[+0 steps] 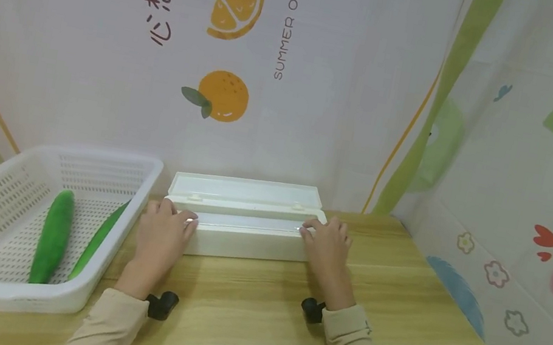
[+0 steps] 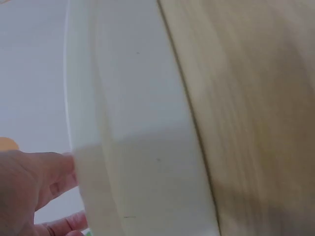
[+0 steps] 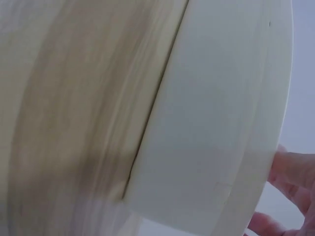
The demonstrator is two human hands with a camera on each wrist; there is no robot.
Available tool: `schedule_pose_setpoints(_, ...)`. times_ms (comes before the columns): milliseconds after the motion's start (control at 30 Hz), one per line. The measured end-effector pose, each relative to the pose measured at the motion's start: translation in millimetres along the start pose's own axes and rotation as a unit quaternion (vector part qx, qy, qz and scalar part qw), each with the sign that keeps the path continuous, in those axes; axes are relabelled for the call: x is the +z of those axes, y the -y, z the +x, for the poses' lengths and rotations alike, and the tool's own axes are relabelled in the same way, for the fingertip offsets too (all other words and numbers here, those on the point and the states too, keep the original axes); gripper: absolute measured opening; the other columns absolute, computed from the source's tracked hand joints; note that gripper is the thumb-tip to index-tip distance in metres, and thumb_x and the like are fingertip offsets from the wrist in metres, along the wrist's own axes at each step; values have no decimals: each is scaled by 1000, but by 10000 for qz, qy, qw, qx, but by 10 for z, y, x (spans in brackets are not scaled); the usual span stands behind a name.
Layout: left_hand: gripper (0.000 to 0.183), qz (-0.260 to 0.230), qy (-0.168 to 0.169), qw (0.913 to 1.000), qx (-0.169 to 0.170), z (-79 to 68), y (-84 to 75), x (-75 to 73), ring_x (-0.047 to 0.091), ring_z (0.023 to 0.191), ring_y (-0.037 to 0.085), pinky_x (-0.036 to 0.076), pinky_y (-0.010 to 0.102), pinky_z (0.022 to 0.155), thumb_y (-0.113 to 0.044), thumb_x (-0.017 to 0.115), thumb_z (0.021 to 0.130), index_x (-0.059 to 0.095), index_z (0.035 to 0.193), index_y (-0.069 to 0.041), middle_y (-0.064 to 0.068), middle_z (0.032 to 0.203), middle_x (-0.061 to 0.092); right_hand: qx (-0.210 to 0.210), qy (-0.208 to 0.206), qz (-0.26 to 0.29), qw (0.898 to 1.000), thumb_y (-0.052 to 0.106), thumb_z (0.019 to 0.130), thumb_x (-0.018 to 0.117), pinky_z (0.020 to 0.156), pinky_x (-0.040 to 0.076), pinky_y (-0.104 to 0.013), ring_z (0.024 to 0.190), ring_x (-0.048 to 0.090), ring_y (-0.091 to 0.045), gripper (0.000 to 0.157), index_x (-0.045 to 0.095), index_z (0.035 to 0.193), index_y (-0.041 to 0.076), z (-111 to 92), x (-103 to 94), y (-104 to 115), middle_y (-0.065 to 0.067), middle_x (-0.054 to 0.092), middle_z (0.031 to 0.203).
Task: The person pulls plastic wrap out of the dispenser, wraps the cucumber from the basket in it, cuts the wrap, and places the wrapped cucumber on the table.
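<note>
A long white cling film dispenser (image 1: 246,247) stands on the wooden table with its lid (image 1: 248,191) lifted back. Across its opening runs a strip of clear cling film (image 1: 250,227), which glints beside both hands. At the left end of the opening, my left hand (image 1: 162,235) curls over and pinches at the film's edge with thumb and fingers. My right hand (image 1: 327,252) does likewise at the right end. In the wrist views, fingertips of the left hand (image 2: 29,187) and right hand (image 3: 295,187) reach the dispenser's upper edge; their exact contact is hidden.
A white perforated basket (image 1: 10,295) stands to the left, holding a green cucumber (image 1: 52,238) and a second long green vegetable (image 1: 98,240). Behind the dispenser hangs a printed cloth (image 1: 309,110). The wooden table (image 1: 238,326) extends toward me and to the right.
</note>
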State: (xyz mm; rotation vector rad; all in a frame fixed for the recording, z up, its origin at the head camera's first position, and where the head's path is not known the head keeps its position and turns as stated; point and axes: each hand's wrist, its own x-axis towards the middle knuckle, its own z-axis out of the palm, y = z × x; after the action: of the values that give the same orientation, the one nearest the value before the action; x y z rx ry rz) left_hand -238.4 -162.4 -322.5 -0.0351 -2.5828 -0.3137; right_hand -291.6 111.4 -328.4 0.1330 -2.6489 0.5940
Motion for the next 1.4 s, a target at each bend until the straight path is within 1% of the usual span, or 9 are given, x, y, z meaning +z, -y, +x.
schedule_pose_setpoints(167, 21, -103, 126, 9996, -248, 35, -16, 16, 43, 91, 35, 39, 43, 70, -25, 58, 91, 71, 99, -10, 20, 98, 52, 101, -50, -78, 9999, 31, 90, 59, 69, 31, -36, 86, 41, -28, 16, 70, 94, 20, 5, 17, 29, -12, 48, 90)
schedule_pose_setpoints(300, 22, -49, 116, 9993, -352, 53, -29, 38, 44, 92, 36, 39, 43, 70, -26, 58, 91, 71, 99, -10, 20, 102, 54, 245, 49, -54, 9997, 30, 91, 59, 71, 32, -37, 89, 42, -29, 17, 70, 95, 18, 1, 36, 47, -12, 49, 94)
schedule_pose_setpoints(400, 22, -70, 38, 9991, -409, 62, -40, 61, 44, 94, 37, 40, 43, 71, -26, 59, 91, 71, 99, -9, 20, 104, 55, 314, 137, -8, 9994, 29, 92, 58, 74, 34, -40, 95, 43, -31, 18, 69, 97, 16, 7, 47, 57, -14, 50, 97)
schedule_pose_setpoints(533, 21, -205, -60, 9986, -482, 74, -49, 75, 46, 93, 37, 39, 43, 72, -25, 62, 90, 71, 96, -8, 20, 105, 57, 333, 251, 56, 9991, 27, 93, 56, 83, 35, -46, 105, 42, -35, 19, 67, 99, 13, 23, 49, 66, -16, 52, 101)
schedule_pose_setpoints(633, 22, -222, -113, 9987, -443, 91, -51, 77, 48, 94, 38, 40, 45, 76, -25, 62, 89, 71, 96, -7, 21, 107, 58, 313, 214, 100, 9992, 25, 93, 55, 88, 34, -49, 108, 43, -36, 19, 67, 99, 11, 31, 43, 64, -16, 54, 103)
schedule_pose_setpoints(767, 23, -275, -207, 9986, -408, 111, -39, 85, 50, 93, 38, 39, 46, 78, -25, 62, 89, 71, 96, -6, 20, 105, 59, 175, 55, 169, 9997, 23, 93, 55, 89, 34, -50, 105, 45, -35, 19, 67, 97, 9, 40, 53, 54, -14, 55, 104)
schedule_pose_setpoints(1033, 24, -316, -403, 9980, -383, 128, 6, 130, 51, 89, 36, 39, 44, 72, -26, 63, 88, 71, 95, -5, 18, 101, 59, 30, -61, 245, 9997, 22, 94, 53, 88, 34, -49, 101, 44, -32, 19, 65, 91, 6, 65, 108, 45, -13, 55, 101)
schedule_pose_setpoints(1267, 24, -465, -551, 9966, -408, 149, 29, 135, 52, 87, 35, 40, 44, 71, -24, 62, 88, 70, 95, -3, 17, 98, 57, -14, -136, 159, 9998, 22, 95, 51, 90, 35, -49, 104, 48, -31, 22, 64, 94, 5, 103, 121, 39, -12, 58, 103)
schedule_pose_setpoints(1400, 22, -576, -688, 9953, -372, 168, 28, 126, 53, 86, 35, 42, 44, 71, -22, 63, 88, 69, 92, -1, 18, 97, 58, -97, -382, 47, 9992, 22, 94, 53, 87, 35, -47, 100, 52, -30, 21, 64, 94, 4, 118, 111, 47, -11, 61, 98)
